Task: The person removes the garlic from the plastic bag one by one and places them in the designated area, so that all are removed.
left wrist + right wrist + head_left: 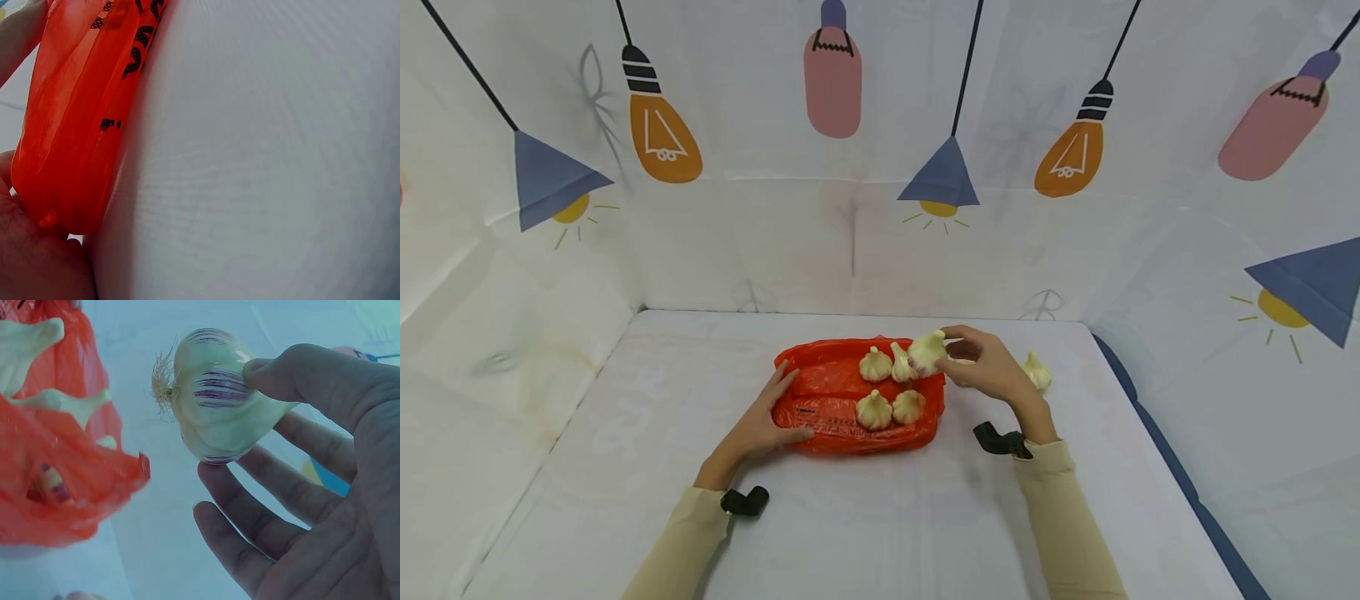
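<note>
Evidently, the garlic bulb (215, 394) is pinched by the right hand (988, 362), with the thumb pressing one striped side and fingertips supporting the other; the little finger stands clear. It sits ahead of the palm, its neck pointing back between the fingers and its wispy roots facing away, near the rim of the red plastic container (820, 383). The bulb should be light and fairly firm, though its smooth, glossy skin may slide under a loose pinch and could flake if rubbed. The widest part of the body looks the surest place for thumb and fingers; the tapered neck gives a second, narrower hold, while the roots seem too frail to carry weight.

The left hand (760, 425) grasps nothing tightly as far as the views show: its fingers are spread along the container's end, with the thumb beside the near edge. The container's skin looks thin, crinkled and yielding, so steady pressure there probably suits it better than a hard squeeze.

Inside, on the side nearer the right fingers, lie four loose bulbs (874, 410), two farther and two closer to the wearer. Beyond the right wrist, another bulb (1037, 372) rests on the counter (865, 525).
</note>
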{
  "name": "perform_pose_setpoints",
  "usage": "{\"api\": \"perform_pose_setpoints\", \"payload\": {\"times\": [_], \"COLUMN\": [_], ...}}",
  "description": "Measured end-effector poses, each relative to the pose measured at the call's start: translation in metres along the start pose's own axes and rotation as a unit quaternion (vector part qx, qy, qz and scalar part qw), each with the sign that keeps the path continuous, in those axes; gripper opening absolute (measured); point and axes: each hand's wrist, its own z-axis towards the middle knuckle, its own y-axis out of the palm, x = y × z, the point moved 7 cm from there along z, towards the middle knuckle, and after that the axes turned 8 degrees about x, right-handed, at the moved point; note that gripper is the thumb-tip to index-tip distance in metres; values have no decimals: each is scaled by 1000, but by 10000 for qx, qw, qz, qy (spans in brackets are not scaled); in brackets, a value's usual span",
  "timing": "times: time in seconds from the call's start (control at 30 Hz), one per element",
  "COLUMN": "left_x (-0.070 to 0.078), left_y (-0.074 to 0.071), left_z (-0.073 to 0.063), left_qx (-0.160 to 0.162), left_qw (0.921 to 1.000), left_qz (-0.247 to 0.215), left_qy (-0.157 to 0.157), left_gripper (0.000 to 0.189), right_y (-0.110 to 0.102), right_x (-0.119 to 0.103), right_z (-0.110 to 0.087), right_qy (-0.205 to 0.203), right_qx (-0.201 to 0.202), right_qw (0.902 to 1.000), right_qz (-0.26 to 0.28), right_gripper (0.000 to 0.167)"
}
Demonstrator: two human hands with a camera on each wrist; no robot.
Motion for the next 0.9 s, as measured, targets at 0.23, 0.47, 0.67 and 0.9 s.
{"api": "perform_pose_setpoints", "payload": {"times": [0.23, 0.47, 0.67, 0.9], "left_x": [2, 2, 1, 0], "left_y": [-1, -1, -1, 0], "left_z": [0, 0, 0, 0], "left_qx": [-7, -11, -9, -26], "left_qw": [10000, 10000, 10000, 10000], "left_qz": [37, 27, 11, 55], "left_qy": [25, -65, -59, -58], "left_gripper": [109, 109, 110, 110], "right_y": [-22, -39, -54, -71], "right_x": [12, 27, 36, 44], "right_z": [-9, -17, -25, -35], "right_qy": [41, 219, 202, 285], "right_qx": [339, 567, 738, 834], "right_qw": [9993, 9977, 9957, 9942], "right_qz": [-133, -304, -530, -611], "right_gripper": [54, 54, 52, 52]}}
